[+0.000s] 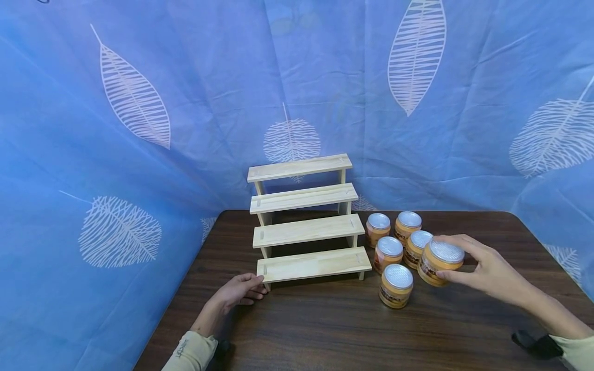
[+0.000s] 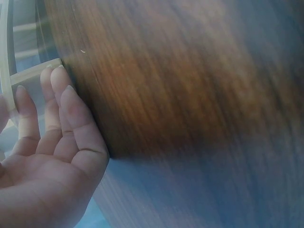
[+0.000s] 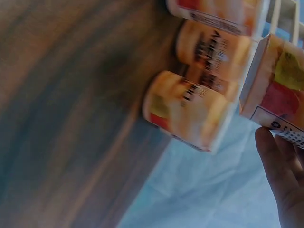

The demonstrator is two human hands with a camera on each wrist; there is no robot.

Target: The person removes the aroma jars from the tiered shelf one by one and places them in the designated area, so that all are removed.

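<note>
In the head view my right hand (image 1: 482,263) grips a can with an orange label and silver lid (image 1: 438,265), thumb on the near side and fingers on the far side. The held can (image 3: 280,85) is raised and tilted near the others in the right wrist view, fingertips against its end. My left hand (image 1: 238,291) is at the front left corner of a pale wooden stepped shelf (image 1: 315,265), thumb at the lowest board's corner. Fingertips of the left hand (image 2: 61,142) reach the shelf's end leg (image 2: 35,73) in the left wrist view.
Several similar cans (image 1: 398,286) stand grouped right of the shelf, close to its end. Everything rests on a dark brown wooden table (image 1: 315,330). A blue cloth with white leaf prints (image 1: 209,103) hangs behind and along the sides.
</note>
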